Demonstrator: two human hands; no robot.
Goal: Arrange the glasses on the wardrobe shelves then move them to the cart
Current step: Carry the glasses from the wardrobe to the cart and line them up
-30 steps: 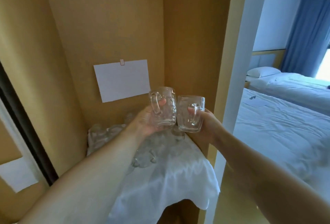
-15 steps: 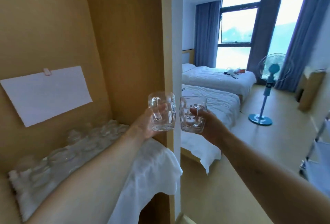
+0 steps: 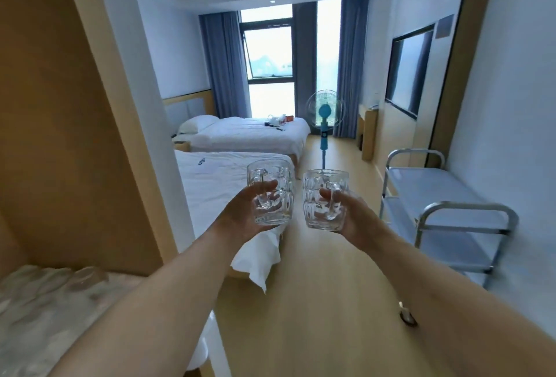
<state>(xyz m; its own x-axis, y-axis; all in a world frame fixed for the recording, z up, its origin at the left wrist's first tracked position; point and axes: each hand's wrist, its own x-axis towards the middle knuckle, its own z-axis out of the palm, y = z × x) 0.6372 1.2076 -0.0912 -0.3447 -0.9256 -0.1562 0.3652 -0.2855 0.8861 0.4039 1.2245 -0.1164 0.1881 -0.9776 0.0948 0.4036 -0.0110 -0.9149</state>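
Note:
My left hand [image 3: 243,214] grips a clear glass mug [image 3: 275,193] by its handle, held upright at chest height. My right hand [image 3: 352,214] grips a second clear glass mug [image 3: 316,199] the same way, a short gap apart from the first. Both mugs look empty. The metal cart [image 3: 445,196] with pale blue shelves stands against the right wall, to the right of my right hand. The wardrobe shelf [image 3: 45,301] with its white cloth and several more blurred glasses lies at the lower left, behind my left forearm.
The wardrobe's wooden side panel [image 3: 75,136] rises on the left. Two white beds [image 3: 216,178] fill the middle left. A blue standing fan [image 3: 324,124] stands in the aisle ahead. Wooden floor [image 3: 316,301] runs between bed and cart.
The view has swung right, from the wardrobe interior to the room. Both hands carried their mugs away from the shelf. The cart has come fully into view on the right.

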